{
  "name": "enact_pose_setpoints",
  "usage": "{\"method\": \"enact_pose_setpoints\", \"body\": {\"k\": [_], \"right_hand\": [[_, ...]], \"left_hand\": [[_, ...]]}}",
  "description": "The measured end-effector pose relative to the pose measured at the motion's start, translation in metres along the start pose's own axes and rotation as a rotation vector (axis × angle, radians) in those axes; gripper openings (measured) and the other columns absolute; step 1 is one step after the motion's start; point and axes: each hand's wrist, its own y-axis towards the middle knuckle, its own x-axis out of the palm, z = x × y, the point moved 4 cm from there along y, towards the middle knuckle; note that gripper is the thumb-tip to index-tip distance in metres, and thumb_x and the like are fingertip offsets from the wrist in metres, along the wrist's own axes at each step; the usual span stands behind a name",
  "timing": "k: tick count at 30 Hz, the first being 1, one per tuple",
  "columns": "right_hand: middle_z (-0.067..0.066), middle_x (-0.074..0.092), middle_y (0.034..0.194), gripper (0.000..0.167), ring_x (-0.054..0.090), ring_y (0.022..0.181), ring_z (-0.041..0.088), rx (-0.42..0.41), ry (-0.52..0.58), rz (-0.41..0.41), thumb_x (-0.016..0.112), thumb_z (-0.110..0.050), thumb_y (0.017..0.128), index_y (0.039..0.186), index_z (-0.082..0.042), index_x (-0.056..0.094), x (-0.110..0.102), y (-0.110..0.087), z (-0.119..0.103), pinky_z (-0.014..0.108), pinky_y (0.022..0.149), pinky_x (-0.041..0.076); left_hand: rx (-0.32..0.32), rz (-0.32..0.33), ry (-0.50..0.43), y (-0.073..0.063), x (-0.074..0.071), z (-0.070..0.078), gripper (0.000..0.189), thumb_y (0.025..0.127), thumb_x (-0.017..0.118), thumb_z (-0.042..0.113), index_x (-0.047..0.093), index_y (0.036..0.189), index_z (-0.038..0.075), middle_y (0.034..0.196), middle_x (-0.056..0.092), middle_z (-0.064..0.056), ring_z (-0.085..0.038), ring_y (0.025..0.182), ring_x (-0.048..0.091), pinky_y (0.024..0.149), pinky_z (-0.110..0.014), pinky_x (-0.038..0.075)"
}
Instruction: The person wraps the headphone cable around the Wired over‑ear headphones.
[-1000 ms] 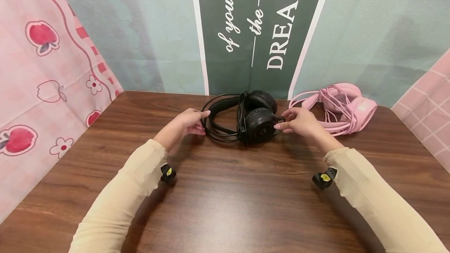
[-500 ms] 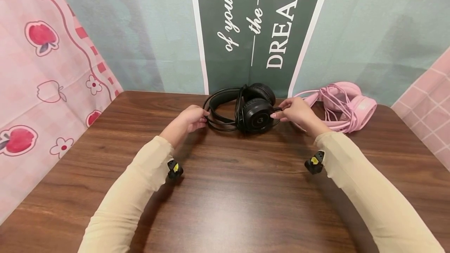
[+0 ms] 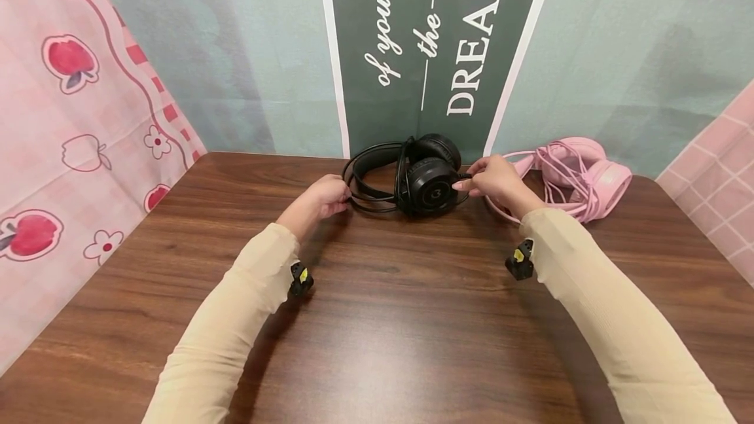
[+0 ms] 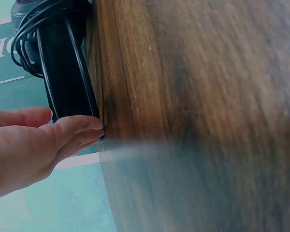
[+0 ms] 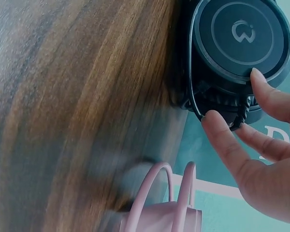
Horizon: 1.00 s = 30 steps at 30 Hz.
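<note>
Black over-ear headphones, with their cable looped around them, lie on their side at the back of the table. My left hand holds the headband end at their left. In the left wrist view, thumb and fingers lie on either side of the headband. On the other side, my right hand grips the ear-cup end. In the right wrist view its thumb touches the rim of the round ear cup, while the other fingertips touch the black cable. Some fingers are partly hidden in the head view.
Pink headphones with a bundled pink cable lie at the back right, close to my right hand. A blue-green cloth with lettering hangs behind the brown wooden table. Patterned pink cloths hang at both sides.
The black headphones have shifted back toward the hanging cloth, with both hands moving along with them. The pink headphones have stayed almost in place.
</note>
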Motion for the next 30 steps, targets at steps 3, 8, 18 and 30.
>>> {"method": "enact_pose_setpoints", "body": {"k": [3, 8, 18, 30], "right_hand": [[0.027, 0.05, 0.116, 0.053, 0.066, 0.083, 0.026, -0.012, -0.002, -0.004, 0.071, -0.025, 0.08, 0.115, 0.01, 0.05, 0.001, -0.001, 0.001, 0.04, 0.088, 0.044], [0.029, 0.054, 0.112, 0.055, 0.066, 0.074, 0.021, -0.047, -0.011, -0.008, 0.069, -0.024, 0.082, 0.119, 0.011, 0.048, 0.004, -0.003, 0.001, 0.031, 0.077, 0.05], [0.031, 0.054, 0.113, 0.051, 0.062, 0.077, 0.032, -0.163, -0.108, -0.045, 0.06, -0.02, 0.087, 0.125, 0.009, 0.045, 0.005, -0.011, 0.005, 0.039, 0.068, 0.055], [0.026, 0.055, 0.116, 0.039, 0.049, 0.109, 0.04, -0.303, -0.225, 0.042, 0.052, -0.021, 0.093, 0.123, 0.004, 0.051, -0.002, -0.038, 0.019, 0.052, 0.092, 0.038]], "left_hand": [[-0.018, 0.001, 0.037, 0.027, -0.014, -0.015, 0.021, 0.074, 0.038, -0.014, 0.042, 0.084, 0.004, 0.057, 0.039, -0.005, -0.017, 0.057, 0.046, 0.057, -0.03, 0.044], [-0.052, 0.094, 0.146, 0.044, -0.026, -0.028, 0.021, 0.076, 0.044, -0.007, 0.048, 0.092, 0.005, 0.078, 0.046, -0.007, -0.019, 0.075, 0.05, 0.062, -0.031, 0.047], [-0.115, 0.194, 0.391, -0.085, 0.034, 0.042, 0.064, 0.096, 0.046, 0.023, 0.01, 0.145, 0.002, 0.145, 0.022, -0.015, -0.022, 0.118, 0.041, 0.099, -0.034, 0.037], [0.121, 0.157, 0.907, -0.116, 0.037, 0.054, 0.075, 0.096, 0.033, 0.046, -0.006, 0.144, 0.004, 0.151, -0.002, -0.014, -0.027, 0.137, -0.001, 0.112, -0.045, 0.006]]}}
